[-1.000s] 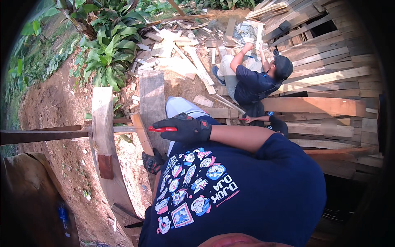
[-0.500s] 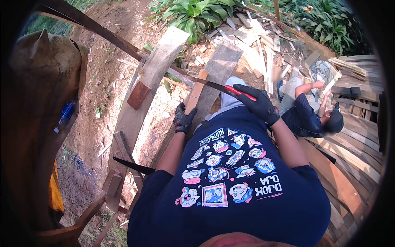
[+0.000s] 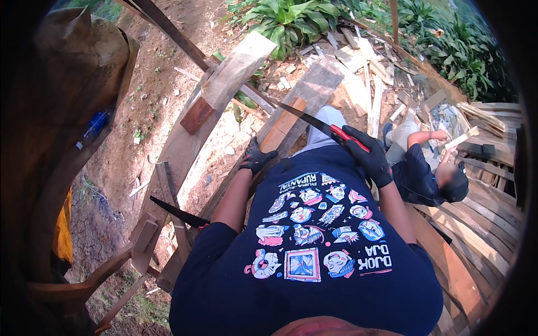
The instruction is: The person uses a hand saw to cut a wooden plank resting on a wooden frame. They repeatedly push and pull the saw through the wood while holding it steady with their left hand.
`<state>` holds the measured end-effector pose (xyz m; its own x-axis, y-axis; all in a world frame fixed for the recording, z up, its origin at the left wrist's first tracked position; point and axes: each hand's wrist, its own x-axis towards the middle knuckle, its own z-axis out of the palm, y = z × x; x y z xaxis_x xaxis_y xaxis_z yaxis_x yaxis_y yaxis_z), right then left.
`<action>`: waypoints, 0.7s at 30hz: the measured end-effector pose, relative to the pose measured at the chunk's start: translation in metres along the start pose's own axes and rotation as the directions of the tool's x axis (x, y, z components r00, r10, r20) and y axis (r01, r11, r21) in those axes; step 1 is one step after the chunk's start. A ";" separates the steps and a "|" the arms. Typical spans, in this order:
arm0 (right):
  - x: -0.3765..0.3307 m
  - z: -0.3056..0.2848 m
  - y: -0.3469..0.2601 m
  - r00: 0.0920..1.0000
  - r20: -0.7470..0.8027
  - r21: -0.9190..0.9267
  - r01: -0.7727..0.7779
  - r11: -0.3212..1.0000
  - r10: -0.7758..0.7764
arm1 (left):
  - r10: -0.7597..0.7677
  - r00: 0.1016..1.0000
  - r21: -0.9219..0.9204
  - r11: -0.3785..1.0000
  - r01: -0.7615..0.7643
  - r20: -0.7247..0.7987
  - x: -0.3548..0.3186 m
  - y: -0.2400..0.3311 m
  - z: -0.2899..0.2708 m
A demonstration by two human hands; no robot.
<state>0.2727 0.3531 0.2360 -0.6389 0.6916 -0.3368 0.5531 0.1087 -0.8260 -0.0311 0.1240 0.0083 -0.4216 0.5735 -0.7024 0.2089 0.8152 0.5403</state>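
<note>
My right hand (image 3: pixel 367 158), in a black glove, grips the red handle of a hand saw (image 3: pixel 305 116). Its dark blade runs up and to the left, over an orange-brown wooden plank (image 3: pixel 283 127). My left hand (image 3: pixel 255 159), also gloved in black, presses down on the near end of that plank. The plank lies on a wider grey board (image 3: pixel 314 89). My dark blue printed T-shirt (image 3: pixel 314 246) fills the lower middle of the view.
A seated person in dark clothes (image 3: pixel 428 176) on the right holds a pale strip of wood (image 3: pixel 462 137). Stacked planks (image 3: pixel 482 218) lie far right, with scrap wood and leafy plants (image 3: pixel 291 19) above. A second dark blade (image 3: pixel 179 211) and a timber frame (image 3: pixel 224 78) stand left.
The view has swung round from sideways to looking down over the planks. My right hand keeps hold of the saw and has drawn slightly back toward me. My left hand stays on the plank.
</note>
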 end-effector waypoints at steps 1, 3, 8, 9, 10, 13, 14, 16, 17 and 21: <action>0.000 0.000 0.003 1.000 0.000 0.016 -0.004 1.000 0.004 | -0.005 1.000 0.000 1.000 0.005 -0.018 0.007 -0.015 0.009; -0.002 -0.001 0.007 1.000 0.002 0.055 -0.020 0.998 0.020 | -0.007 0.999 0.003 1.000 0.007 -0.045 0.016 -0.032 0.025; -0.007 -0.001 0.026 1.000 -0.023 0.123 -0.015 0.992 0.018 | 0.043 0.990 0.152 0.988 -0.022 -0.136 0.009 -0.018 0.046; -0.007 0.000 0.023 0.999 -0.014 0.124 -0.044 0.991 0.046 | 0.022 0.988 0.141 0.990 0.000 -0.150 0.008 -0.020 0.047; -0.008 0.001 0.017 0.997 -0.004 0.124 -0.072 0.990 0.073 | -0.008 0.994 0.101 0.995 0.020 -0.112 0.009 -0.022 0.044; -0.008 0.003 0.008 0.998 0.018 0.091 -0.058 0.994 0.056 | -0.021 0.997 0.060 0.998 0.025 -0.071 0.011 -0.024 0.034; -0.008 0.004 0.007 0.999 0.026 0.075 -0.036 0.997 0.034 | 0.022 0.994 0.099 0.995 -0.011 -0.111 0.008 -0.024 0.033; -0.007 0.009 0.015 0.997 0.035 0.026 0.071 0.997 -0.072 | 0.059 0.982 0.185 0.982 -0.026 -0.177 0.001 -0.005 0.022; -0.007 0.010 0.017 0.992 0.038 0.000 0.122 0.993 -0.122 | 0.047 0.978 0.228 0.974 0.001 -0.203 -0.006 0.006 0.016; -0.006 0.021 -0.002 0.991 0.114 0.011 0.067 0.998 -0.067 | 0.069 0.955 0.341 0.939 0.035 -0.289 0.001 -0.007 0.016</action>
<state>0.2640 0.3332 0.2302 -0.7313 0.5972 -0.3296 0.5035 0.1466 -0.8515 -0.0191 0.1203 -0.0032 -0.6430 0.5807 -0.4994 0.4823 0.8135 0.3249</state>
